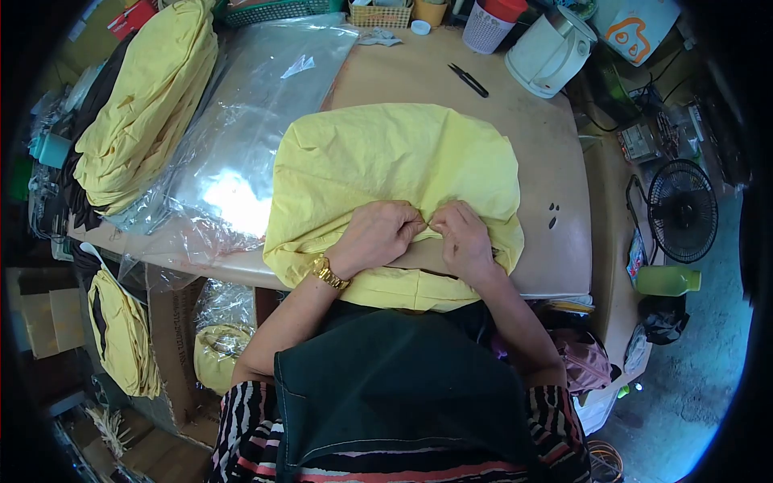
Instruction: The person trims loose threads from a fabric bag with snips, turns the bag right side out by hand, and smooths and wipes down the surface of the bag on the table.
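A piece of yellow fabric (386,153), gathered and creased, is spread on the tan table (555,145) in front of me, its near edge hanging at my apron. My left hand (380,233), with a gold watch (328,274) on the wrist, pinches the cloth near its middle. Close beside it, my right hand (460,235) pinches the same cloth, the fingertips of both hands almost touching. Whether they grip a seam or a thread between them is too small to make out. Black thread snips (469,80) lie on the table beyond the fabric.
Clear plastic bags (274,88) cover the table's left side, beside a pile of folded yellow fabric (149,105). A white electric kettle (551,52) and a perforated cup (486,28) stand at the back right. To the right are a black fan (683,211) and a green bottle (668,280).
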